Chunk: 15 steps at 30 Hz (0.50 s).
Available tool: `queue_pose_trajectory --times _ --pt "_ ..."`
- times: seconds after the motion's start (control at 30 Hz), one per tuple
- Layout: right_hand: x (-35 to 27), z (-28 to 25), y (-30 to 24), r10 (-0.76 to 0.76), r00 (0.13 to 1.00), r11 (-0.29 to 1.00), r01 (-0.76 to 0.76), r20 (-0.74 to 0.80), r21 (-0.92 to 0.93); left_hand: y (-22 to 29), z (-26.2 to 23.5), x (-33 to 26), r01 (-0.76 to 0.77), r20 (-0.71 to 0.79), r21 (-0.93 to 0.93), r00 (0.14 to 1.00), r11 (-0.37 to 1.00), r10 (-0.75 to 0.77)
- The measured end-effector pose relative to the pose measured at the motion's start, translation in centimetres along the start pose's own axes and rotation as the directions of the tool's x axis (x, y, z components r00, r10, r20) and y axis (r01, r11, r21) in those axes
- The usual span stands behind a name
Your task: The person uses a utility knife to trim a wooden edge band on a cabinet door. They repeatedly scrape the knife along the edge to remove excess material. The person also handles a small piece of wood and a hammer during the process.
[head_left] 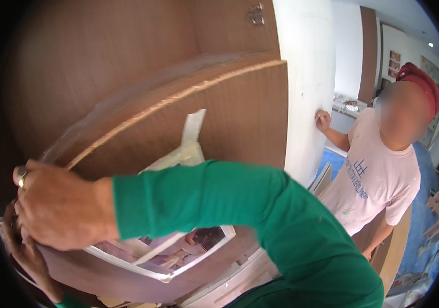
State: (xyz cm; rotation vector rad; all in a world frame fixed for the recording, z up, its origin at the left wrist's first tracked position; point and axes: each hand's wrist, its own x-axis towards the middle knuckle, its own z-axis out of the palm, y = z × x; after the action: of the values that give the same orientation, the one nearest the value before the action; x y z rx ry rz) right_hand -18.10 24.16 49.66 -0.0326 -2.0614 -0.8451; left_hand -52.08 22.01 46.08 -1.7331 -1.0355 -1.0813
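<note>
The right hand, coming out of a green sleeve, lies knuckles-up over the left end of a brown wood-veneer panel with a pale raw edge. Its fingers are curled together and wrapped down over the panel's corner, a ring showing on one of them; the fingertips themselves are hidden behind the board. The left hand sits just below those fingers, under the same corner, and only part of it shows, so I cannot tell how its fingers are set, though it seems to press against the panel from beneath. The panel runs from the fingers up and away to the right, tilted, in front of a darker brown wooden cabinet wall. A sheet of white paper with printed pictures lies against the panel's face just right of the right hand, beneath the sleeve. Well to the right of both hands, another person in a light pink shirt rests a fist on a white wall panel.
</note>
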Motion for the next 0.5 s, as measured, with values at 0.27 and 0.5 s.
queue_pose_trajectory --times 0.27,0.5 --pt "-12.2 -12.4 7.1 0.071 0.992 0.997 -0.069 -0.109 0.019 24.4 5.2 9.2 -0.038 -0.045 -0.072 0.998 0.997 0.034" --pt "-24.6 -32.7 11.3 0.416 0.890 0.897 -0.370 0.185 -0.241 45.4 13.1 17.9 -0.177 -0.159 -0.304 0.978 0.936 0.133"
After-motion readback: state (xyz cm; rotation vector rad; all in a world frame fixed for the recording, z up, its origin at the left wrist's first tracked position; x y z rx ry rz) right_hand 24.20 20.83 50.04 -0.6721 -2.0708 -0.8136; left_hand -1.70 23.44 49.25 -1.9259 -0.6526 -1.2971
